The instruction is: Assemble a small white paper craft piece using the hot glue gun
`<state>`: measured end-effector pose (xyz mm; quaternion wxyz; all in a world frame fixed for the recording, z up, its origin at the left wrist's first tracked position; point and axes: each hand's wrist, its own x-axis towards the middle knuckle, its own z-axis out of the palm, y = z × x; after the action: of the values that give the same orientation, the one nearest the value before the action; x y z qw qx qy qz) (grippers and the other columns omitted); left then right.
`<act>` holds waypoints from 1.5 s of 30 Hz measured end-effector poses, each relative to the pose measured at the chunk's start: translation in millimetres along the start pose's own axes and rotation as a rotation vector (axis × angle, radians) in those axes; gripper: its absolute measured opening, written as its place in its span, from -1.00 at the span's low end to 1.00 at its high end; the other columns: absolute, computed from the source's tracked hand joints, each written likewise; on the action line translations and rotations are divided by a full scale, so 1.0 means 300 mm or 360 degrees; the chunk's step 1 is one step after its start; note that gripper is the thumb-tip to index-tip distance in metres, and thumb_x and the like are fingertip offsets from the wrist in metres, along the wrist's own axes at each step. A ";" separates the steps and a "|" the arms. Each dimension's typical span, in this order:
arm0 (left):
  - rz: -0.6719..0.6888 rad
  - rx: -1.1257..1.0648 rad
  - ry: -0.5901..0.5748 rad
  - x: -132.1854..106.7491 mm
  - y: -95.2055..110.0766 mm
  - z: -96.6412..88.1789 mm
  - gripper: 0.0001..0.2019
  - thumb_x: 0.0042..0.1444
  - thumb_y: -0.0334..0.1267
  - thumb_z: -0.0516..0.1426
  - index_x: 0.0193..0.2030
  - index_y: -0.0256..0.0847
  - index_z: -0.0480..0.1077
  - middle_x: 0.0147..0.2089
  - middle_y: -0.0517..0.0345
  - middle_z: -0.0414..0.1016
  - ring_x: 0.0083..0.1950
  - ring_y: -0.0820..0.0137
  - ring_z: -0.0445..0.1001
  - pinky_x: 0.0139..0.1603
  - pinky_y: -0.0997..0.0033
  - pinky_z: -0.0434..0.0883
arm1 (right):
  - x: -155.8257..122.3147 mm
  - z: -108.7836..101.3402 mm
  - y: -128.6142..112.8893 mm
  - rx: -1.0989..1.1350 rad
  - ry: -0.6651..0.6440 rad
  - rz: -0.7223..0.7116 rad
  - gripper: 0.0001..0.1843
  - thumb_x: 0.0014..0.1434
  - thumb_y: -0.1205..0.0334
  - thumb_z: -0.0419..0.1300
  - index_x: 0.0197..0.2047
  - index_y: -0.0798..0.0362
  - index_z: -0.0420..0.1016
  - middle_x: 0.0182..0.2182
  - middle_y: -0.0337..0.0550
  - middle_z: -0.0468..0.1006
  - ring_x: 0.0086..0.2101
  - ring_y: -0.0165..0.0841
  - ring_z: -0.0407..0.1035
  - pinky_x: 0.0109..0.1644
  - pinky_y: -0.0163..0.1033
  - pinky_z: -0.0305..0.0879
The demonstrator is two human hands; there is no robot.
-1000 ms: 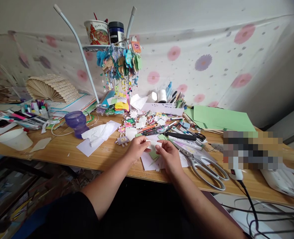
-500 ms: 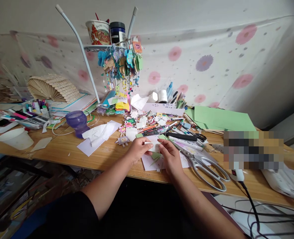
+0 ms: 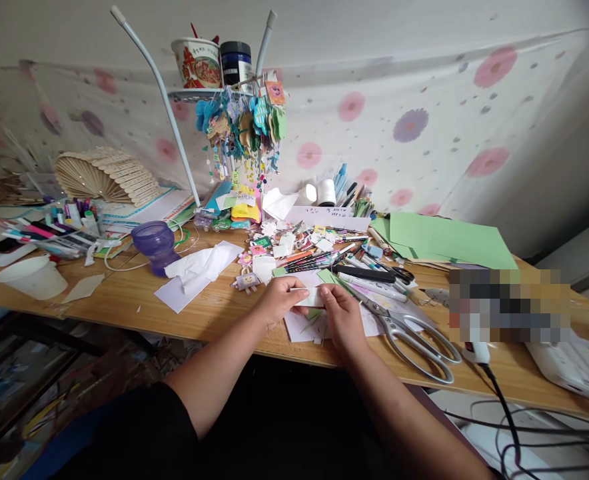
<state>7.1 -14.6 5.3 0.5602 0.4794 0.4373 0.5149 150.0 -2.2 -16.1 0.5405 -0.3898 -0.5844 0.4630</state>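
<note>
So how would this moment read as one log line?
left hand: pinching white paper slip | right hand: pinching same slip | place: over paper scraps on wooden desk | nearby: large scissors, right side

Left hand and right hand have drawn closer together over the bench. White paper piece between them, earlier held looser and taller, now pinched at both ends as a narrow level strip.

Counter tally by kind
Two hands (left hand, right hand); one white paper strip; one pair of large steel scissors; one purple cup; one white cup; one folding fan; one noodle tub; one dark jar, upper centre.
</note>
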 end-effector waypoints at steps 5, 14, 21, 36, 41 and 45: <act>0.0015 -0.0006 0.0017 0.001 -0.003 0.002 -0.72 -0.18 -0.11 0.27 -0.52 -0.29 0.35 -0.47 0.23 0.33 -0.44 0.46 0.36 -0.44 0.38 0.44 | 0.000 0.005 -0.005 0.0035 -0.0029 0.0024 -0.72 0.12 0.00 0.12 -0.44 0.04 0.40 -0.59 -0.31 0.33 -0.54 -0.40 0.19 -0.44 -0.30 0.13; -0.0042 -0.0056 0.0004 0.001 0.004 0.004 -0.75 -0.22 -0.16 0.28 -0.57 -0.31 0.37 -0.52 0.24 0.26 -0.44 0.47 0.30 -0.41 0.29 0.48 | 0.006 0.001 0.018 0.0016 0.0047 0.0000 -0.80 0.05 0.11 0.22 -0.47 0.05 0.40 -0.60 -0.35 0.32 -0.53 -0.43 0.16 -0.42 -0.33 0.09; -0.0075 -0.0080 0.0090 0.001 0.004 0.004 -0.75 -0.21 -0.17 0.26 -0.57 -0.28 0.33 -0.50 0.23 0.31 -0.42 0.42 0.38 -0.43 0.33 0.46 | 0.004 0.000 0.012 0.0168 -0.0017 0.0034 -0.75 0.12 0.04 0.14 -0.41 0.04 0.44 -0.55 -0.31 0.39 -0.50 -0.41 0.26 -0.40 -0.31 0.19; -0.0033 -0.0037 0.0016 0.001 -0.007 -0.007 -0.75 -0.16 -0.16 0.27 -0.44 -0.28 0.35 -0.40 0.20 0.36 -0.36 0.43 0.40 -0.41 0.40 0.44 | 0.009 0.004 0.022 0.0169 -0.0084 0.0073 -0.81 -0.01 0.12 0.29 -0.40 0.06 0.47 -0.51 -0.28 0.44 -0.48 -0.42 0.27 -0.36 -0.30 0.18; -0.0011 0.0024 -0.0041 0.001 -0.005 -0.003 -0.74 -0.17 -0.15 0.27 -0.45 -0.29 0.36 -0.42 0.21 0.32 -0.37 0.45 0.35 -0.42 0.39 0.45 | 0.011 0.005 0.019 0.0107 -0.0046 0.0063 -0.80 0.01 0.09 0.27 -0.44 0.06 0.45 -0.55 -0.30 0.41 -0.51 -0.42 0.25 -0.39 -0.31 0.16; -0.0004 0.0075 -0.0062 0.004 -0.002 -0.005 -0.74 -0.14 -0.14 0.26 -0.45 -0.28 0.36 -0.43 0.23 0.30 -0.39 0.47 0.33 -0.42 0.41 0.44 | 0.014 0.007 0.025 0.0039 -0.0019 0.0033 -0.78 0.01 0.08 0.25 -0.48 0.05 0.42 -0.59 -0.31 0.39 -0.54 -0.42 0.24 -0.42 -0.31 0.17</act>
<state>5.9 -13.3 4.5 0.5577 0.5020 0.4388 0.4943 147.1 3.5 -22.2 0.5368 -0.3864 -0.5779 0.4780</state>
